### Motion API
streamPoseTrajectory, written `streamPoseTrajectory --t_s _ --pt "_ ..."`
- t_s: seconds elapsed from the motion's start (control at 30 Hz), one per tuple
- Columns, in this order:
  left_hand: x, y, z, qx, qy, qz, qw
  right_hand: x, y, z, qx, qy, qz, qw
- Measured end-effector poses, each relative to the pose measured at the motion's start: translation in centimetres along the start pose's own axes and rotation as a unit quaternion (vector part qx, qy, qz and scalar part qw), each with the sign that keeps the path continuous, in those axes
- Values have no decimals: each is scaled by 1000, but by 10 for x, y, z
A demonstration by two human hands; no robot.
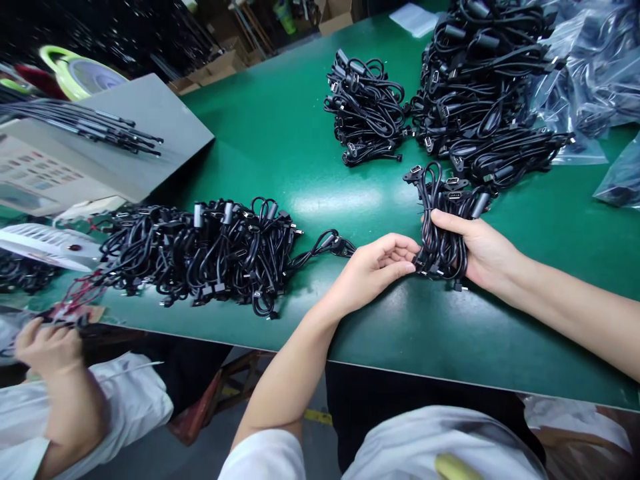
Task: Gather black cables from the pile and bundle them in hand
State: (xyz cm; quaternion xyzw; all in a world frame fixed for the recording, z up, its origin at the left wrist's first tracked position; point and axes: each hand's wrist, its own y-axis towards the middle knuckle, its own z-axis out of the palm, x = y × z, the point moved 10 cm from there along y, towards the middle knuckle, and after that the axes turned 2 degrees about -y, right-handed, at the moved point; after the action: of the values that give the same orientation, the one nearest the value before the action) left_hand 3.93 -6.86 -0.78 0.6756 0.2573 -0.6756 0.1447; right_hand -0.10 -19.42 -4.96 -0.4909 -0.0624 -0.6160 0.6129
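Observation:
A bundle of coiled black cables (443, 233) is gripped in my right hand (480, 250), its thumb across the front and connectors sticking out at top and bottom. My left hand (377, 267) touches the lower left edge of that bundle, its thumb and fingers drawn together at a connector; what lies between the fingertips is too small to make out. Left of my hands lies a long heap of black cables (200, 253), with one cable (327, 243) trailing toward my left wrist. Beyond the held bundle are a smaller cable pile (367, 110) and a larger stack (480, 100).
On the green table (260, 133), clear plastic bags (585, 87) lie at the far right. A grey machine (145, 127) with black cables on top and a white fan (50, 245) stand left. At lower left is a co-worker's hand (50, 347). A plastic sheet (414, 20) lies at the back.

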Motion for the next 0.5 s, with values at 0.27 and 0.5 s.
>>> streamPoseTrajectory --t_s 0.27,0.5 --pt "-25 -11 -56 -165 411 -44 895 41 0 8 39 -196 -52 979" --pt "-16 -8 -34 -100 583 -88 801 94 47 105 25 -731 -325 599"
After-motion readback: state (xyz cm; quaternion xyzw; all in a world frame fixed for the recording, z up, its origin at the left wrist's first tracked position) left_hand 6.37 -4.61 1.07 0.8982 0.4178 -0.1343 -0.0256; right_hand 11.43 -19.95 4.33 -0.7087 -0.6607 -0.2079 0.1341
